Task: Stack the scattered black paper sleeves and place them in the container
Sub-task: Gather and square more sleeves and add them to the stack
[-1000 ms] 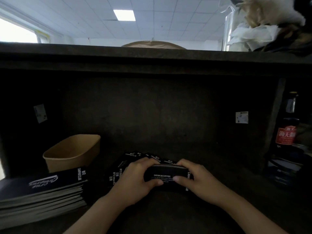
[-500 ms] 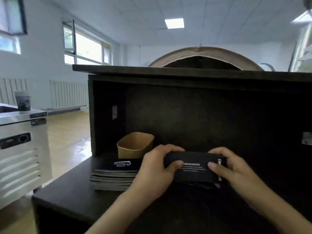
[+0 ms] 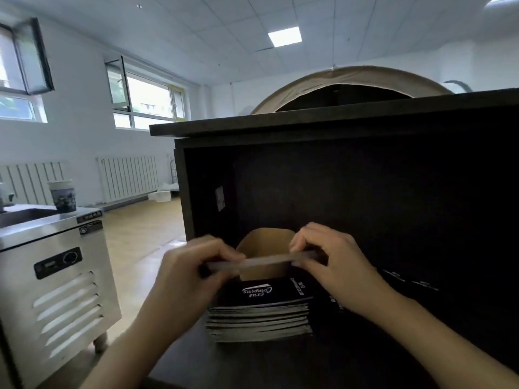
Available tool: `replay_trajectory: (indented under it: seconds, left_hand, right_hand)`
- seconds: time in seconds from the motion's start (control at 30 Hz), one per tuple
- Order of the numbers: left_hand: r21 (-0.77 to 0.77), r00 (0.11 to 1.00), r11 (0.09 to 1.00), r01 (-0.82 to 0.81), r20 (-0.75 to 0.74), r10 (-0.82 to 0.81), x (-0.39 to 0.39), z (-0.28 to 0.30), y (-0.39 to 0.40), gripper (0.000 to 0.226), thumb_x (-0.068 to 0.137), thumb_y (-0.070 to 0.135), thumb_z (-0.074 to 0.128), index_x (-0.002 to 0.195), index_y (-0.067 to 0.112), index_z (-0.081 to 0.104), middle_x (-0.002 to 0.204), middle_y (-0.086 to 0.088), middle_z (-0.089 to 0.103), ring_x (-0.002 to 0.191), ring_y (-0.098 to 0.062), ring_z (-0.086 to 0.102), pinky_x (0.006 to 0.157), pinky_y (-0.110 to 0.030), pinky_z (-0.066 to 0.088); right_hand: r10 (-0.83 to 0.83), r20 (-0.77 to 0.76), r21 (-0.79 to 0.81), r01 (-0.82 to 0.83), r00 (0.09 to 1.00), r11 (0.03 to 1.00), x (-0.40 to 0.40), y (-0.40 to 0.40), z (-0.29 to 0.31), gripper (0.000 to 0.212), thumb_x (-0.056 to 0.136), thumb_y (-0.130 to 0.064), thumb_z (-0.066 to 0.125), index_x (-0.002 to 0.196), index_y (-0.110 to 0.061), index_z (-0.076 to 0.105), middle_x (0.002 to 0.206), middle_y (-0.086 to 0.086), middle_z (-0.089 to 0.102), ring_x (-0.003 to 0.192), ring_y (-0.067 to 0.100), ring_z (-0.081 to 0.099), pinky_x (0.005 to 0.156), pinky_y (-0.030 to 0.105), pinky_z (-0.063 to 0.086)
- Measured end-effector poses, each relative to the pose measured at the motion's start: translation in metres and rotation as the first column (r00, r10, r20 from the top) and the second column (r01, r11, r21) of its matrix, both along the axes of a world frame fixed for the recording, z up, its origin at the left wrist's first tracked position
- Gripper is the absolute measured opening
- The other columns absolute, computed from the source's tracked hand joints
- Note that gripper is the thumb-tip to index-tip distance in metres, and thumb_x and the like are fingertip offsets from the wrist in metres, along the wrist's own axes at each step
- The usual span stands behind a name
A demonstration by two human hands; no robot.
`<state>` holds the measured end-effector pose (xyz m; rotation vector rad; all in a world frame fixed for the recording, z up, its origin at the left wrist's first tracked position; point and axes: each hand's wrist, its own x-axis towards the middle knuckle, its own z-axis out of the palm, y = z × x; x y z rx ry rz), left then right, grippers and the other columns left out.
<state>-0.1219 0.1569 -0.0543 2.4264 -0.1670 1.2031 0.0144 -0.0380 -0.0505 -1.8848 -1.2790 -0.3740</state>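
Both hands' grip [image 3: 193, 276] [image 3: 334, 262] pinching sleeve bundle [image 3: 264, 262] over kraft container [image 3: 252, 245], stacked booklets [image 3: 261, 315] in front.

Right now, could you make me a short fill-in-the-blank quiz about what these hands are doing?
1. Both hands hold a bundle of sleeves by its ____.
2. The bundle is above the brown paper ____.
3. A stack of black sleeves lies in front of the ____.

Missing words: ends; container; container

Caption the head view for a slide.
Both hands, left and right, hold a bundle of black sleeves edge-on above the kraft container.
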Motion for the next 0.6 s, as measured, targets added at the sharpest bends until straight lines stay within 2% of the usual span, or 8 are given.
replay_trajectory:
  seconds: [0.07, 0.1, 0.17, 0.23, 0.33, 0.47, 0.53, 0.6]
  left_hand:
    - [0.002, 0.995, 0.998, 0.060, -0.084, -0.060, 0.005, -0.032, 0.009, 0.009, 0.073, 0.031, 0.077, 0.081, 0.029, 0.074, 0.091, 0.021, 0.070, 0.089, 0.005, 0.066, 0.075, -0.014, 0.053]
    - [-0.022, 0.988, 0.996, 0.089, -0.125, -0.091, 0.007, -0.046, 0.012, 0.015, 0.074, 0.045, 0.072, 0.083, 0.033, 0.074, 0.097, 0.024, 0.069, 0.097, 0.007, 0.065, 0.079, -0.013, 0.052]
    - [-0.138, 0.984, 0.983, 0.118, -0.120, -0.135, 0.013, -0.068, 0.017, 0.030, 0.072, 0.064, 0.062, 0.086, 0.041, 0.074, 0.109, 0.030, 0.065, 0.114, 0.009, 0.056, 0.090, -0.010, 0.048]
    - [-0.256, 0.985, 0.959, 0.119, -0.091, -0.147, 0.019, -0.077, 0.020, 0.034, 0.065, 0.070, 0.063, 0.082, 0.043, 0.074, 0.117, 0.031, 0.061, 0.123, 0.008, 0.049, 0.096, -0.017, 0.045]
    - [-0.328, 0.986, 0.939, 0.108, -0.083, -0.143, 0.022, -0.079, 0.021, 0.047, 0.057, 0.080, 0.062, 0.075, 0.039, 0.074, 0.122, 0.031, 0.058, 0.123, 0.005, 0.050, 0.098, -0.028, 0.047]
    - [-0.295, 0.993, 0.954, 0.059, -0.077, -0.085, 0.019, -0.077, 0.015, 0.042, 0.056, 0.077, 0.065, 0.078, 0.042, 0.072, 0.121, 0.032, 0.056, 0.129, 0.006, 0.042, 0.102, -0.027, 0.038]
    - [-0.153, 1.000, 0.988, -0.008, -0.019, 0.005, 0.016, -0.070, 0.008, 0.025, 0.064, 0.061, 0.065, 0.080, 0.043, 0.070, 0.119, 0.031, 0.055, 0.132, 0.002, 0.038, 0.100, -0.025, 0.035]
    - [-0.021, 0.998, 0.999, -0.036, 0.051, 0.037, 0.015, -0.056, -0.010, 0.014, 0.073, 0.051, 0.062, 0.079, 0.040, 0.069, 0.113, 0.027, 0.056, 0.126, -0.002, 0.044, 0.095, -0.023, 0.037]
  right_hand:
    - [0.027, -0.018, -0.122, -0.029, 0.999, 0.992, 0.009, -0.003, -0.026, 0.016, 0.083, -0.016, 0.070, 0.079, -0.030, 0.063, 0.103, -0.020, 0.061, 0.103, -0.005, 0.056, 0.091, 0.022, 0.047]
    - [0.043, -0.060, -0.152, -0.052, 0.997, 0.987, 0.013, -0.005, -0.040, 0.015, 0.084, -0.020, 0.070, 0.081, -0.034, 0.064, 0.110, -0.024, 0.060, 0.108, -0.008, 0.054, 0.097, 0.024, 0.045]
    - [0.063, -0.180, -0.097, -0.082, 0.982, 0.992, 0.019, -0.006, -0.060, 0.015, 0.084, -0.023, 0.069, 0.082, -0.038, 0.066, 0.120, -0.030, 0.057, 0.116, -0.010, 0.051, 0.105, 0.031, 0.042]
    - [0.046, -0.251, -0.037, -0.057, 0.967, 0.998, 0.024, -0.004, -0.068, 0.014, 0.082, -0.026, 0.072, 0.082, -0.040, 0.068, 0.126, -0.031, 0.053, 0.121, -0.008, 0.049, 0.108, 0.037, 0.040]
    - [0.070, -0.350, 0.046, -0.058, 0.934, 0.997, 0.024, 0.002, -0.073, 0.008, 0.078, -0.030, 0.073, 0.084, -0.035, 0.071, 0.128, -0.021, 0.056, 0.120, -0.002, 0.054, 0.108, 0.041, 0.040]
    - [0.026, -0.342, 0.010, -0.024, 0.940, 1.000, 0.016, -0.003, -0.069, 0.015, 0.080, -0.031, 0.074, 0.093, -0.037, 0.069, 0.132, -0.026, 0.048, 0.124, -0.008, 0.045, 0.108, 0.027, 0.036]
    - [-0.071, -0.307, -0.064, 0.054, 0.949, 0.996, 0.016, -0.014, -0.055, 0.022, 0.082, -0.040, 0.068, 0.103, -0.041, 0.062, 0.132, -0.028, 0.042, 0.124, -0.007, 0.041, 0.102, 0.020, 0.036]
    - [-0.204, -0.281, -0.131, 0.173, 0.938, 0.976, 0.027, -0.033, -0.044, 0.028, 0.086, -0.045, 0.061, 0.113, -0.039, 0.055, 0.130, -0.022, 0.045, 0.124, 0.000, 0.043, 0.102, 0.026, 0.041]
